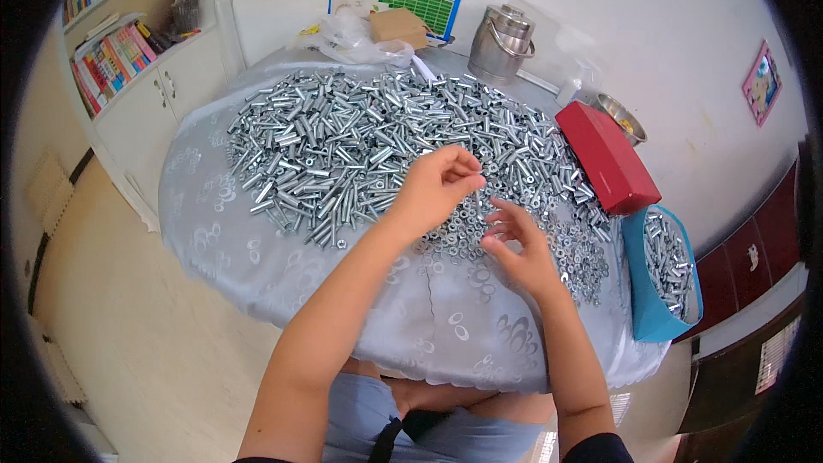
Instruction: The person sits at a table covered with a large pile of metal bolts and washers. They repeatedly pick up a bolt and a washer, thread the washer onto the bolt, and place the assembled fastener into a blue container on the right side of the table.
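Observation:
My left hand (437, 190) is over the middle of a wide heap of metal parts, thumb and fingertips pinched together. Whatever sits in that pinch is too small to tell from the parts behind it. Just to the right and nearer to me, my right hand (525, 250) has its fingers curved and apart, with nothing visible between them. Silver metal sleeves and bolts (343, 150) make up most of the heap. Small nuts (463, 231) lie under and between my hands, and flat washers (583, 261) spread out beside my right hand.
A silver patterned cloth (257, 270) covers the round table. At the right edge stand a blue bin (639, 283) of metal parts and a red box (609, 159). Farther back are a steel pot (501, 43), a metal bowl (630, 116), a plastic bag (351, 39) and a cardboard box (399, 27).

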A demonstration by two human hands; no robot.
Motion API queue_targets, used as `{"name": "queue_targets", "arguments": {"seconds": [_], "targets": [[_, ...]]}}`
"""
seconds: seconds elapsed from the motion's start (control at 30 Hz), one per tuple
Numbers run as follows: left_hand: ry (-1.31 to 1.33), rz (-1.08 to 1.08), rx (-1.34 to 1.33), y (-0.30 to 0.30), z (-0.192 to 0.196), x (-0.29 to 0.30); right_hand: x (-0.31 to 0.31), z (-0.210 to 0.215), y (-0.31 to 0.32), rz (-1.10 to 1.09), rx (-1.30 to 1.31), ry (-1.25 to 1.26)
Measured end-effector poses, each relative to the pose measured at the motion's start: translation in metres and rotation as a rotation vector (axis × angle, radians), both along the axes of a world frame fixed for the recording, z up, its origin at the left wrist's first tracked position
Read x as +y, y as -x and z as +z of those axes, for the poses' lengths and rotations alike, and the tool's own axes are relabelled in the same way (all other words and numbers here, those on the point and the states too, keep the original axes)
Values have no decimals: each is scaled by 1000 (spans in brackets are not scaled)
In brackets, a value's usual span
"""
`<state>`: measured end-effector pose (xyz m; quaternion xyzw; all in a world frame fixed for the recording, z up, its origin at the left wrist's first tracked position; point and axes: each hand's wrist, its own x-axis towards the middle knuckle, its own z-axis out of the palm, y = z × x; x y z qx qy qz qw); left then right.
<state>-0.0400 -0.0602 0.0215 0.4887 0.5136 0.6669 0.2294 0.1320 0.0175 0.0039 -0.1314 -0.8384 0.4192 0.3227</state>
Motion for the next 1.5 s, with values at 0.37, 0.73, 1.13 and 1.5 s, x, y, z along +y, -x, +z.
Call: {"name": "queue_targets", "arguments": {"seconds": [0.37, 0.73, 1.13, 1.5], "targets": [[70, -124, -232, -26, -13, 14, 19, 8, -11, -101, 241, 511], [-107, 747, 307, 18, -6, -8, 16, 10, -13, -275, 445, 541], [174, 660, 888, 72, -27, 4, 14, 20, -20, -247, 527, 926], [333, 320, 1464, 11, 10, 108, 45, 9, -34, -203, 674, 1596]]}}
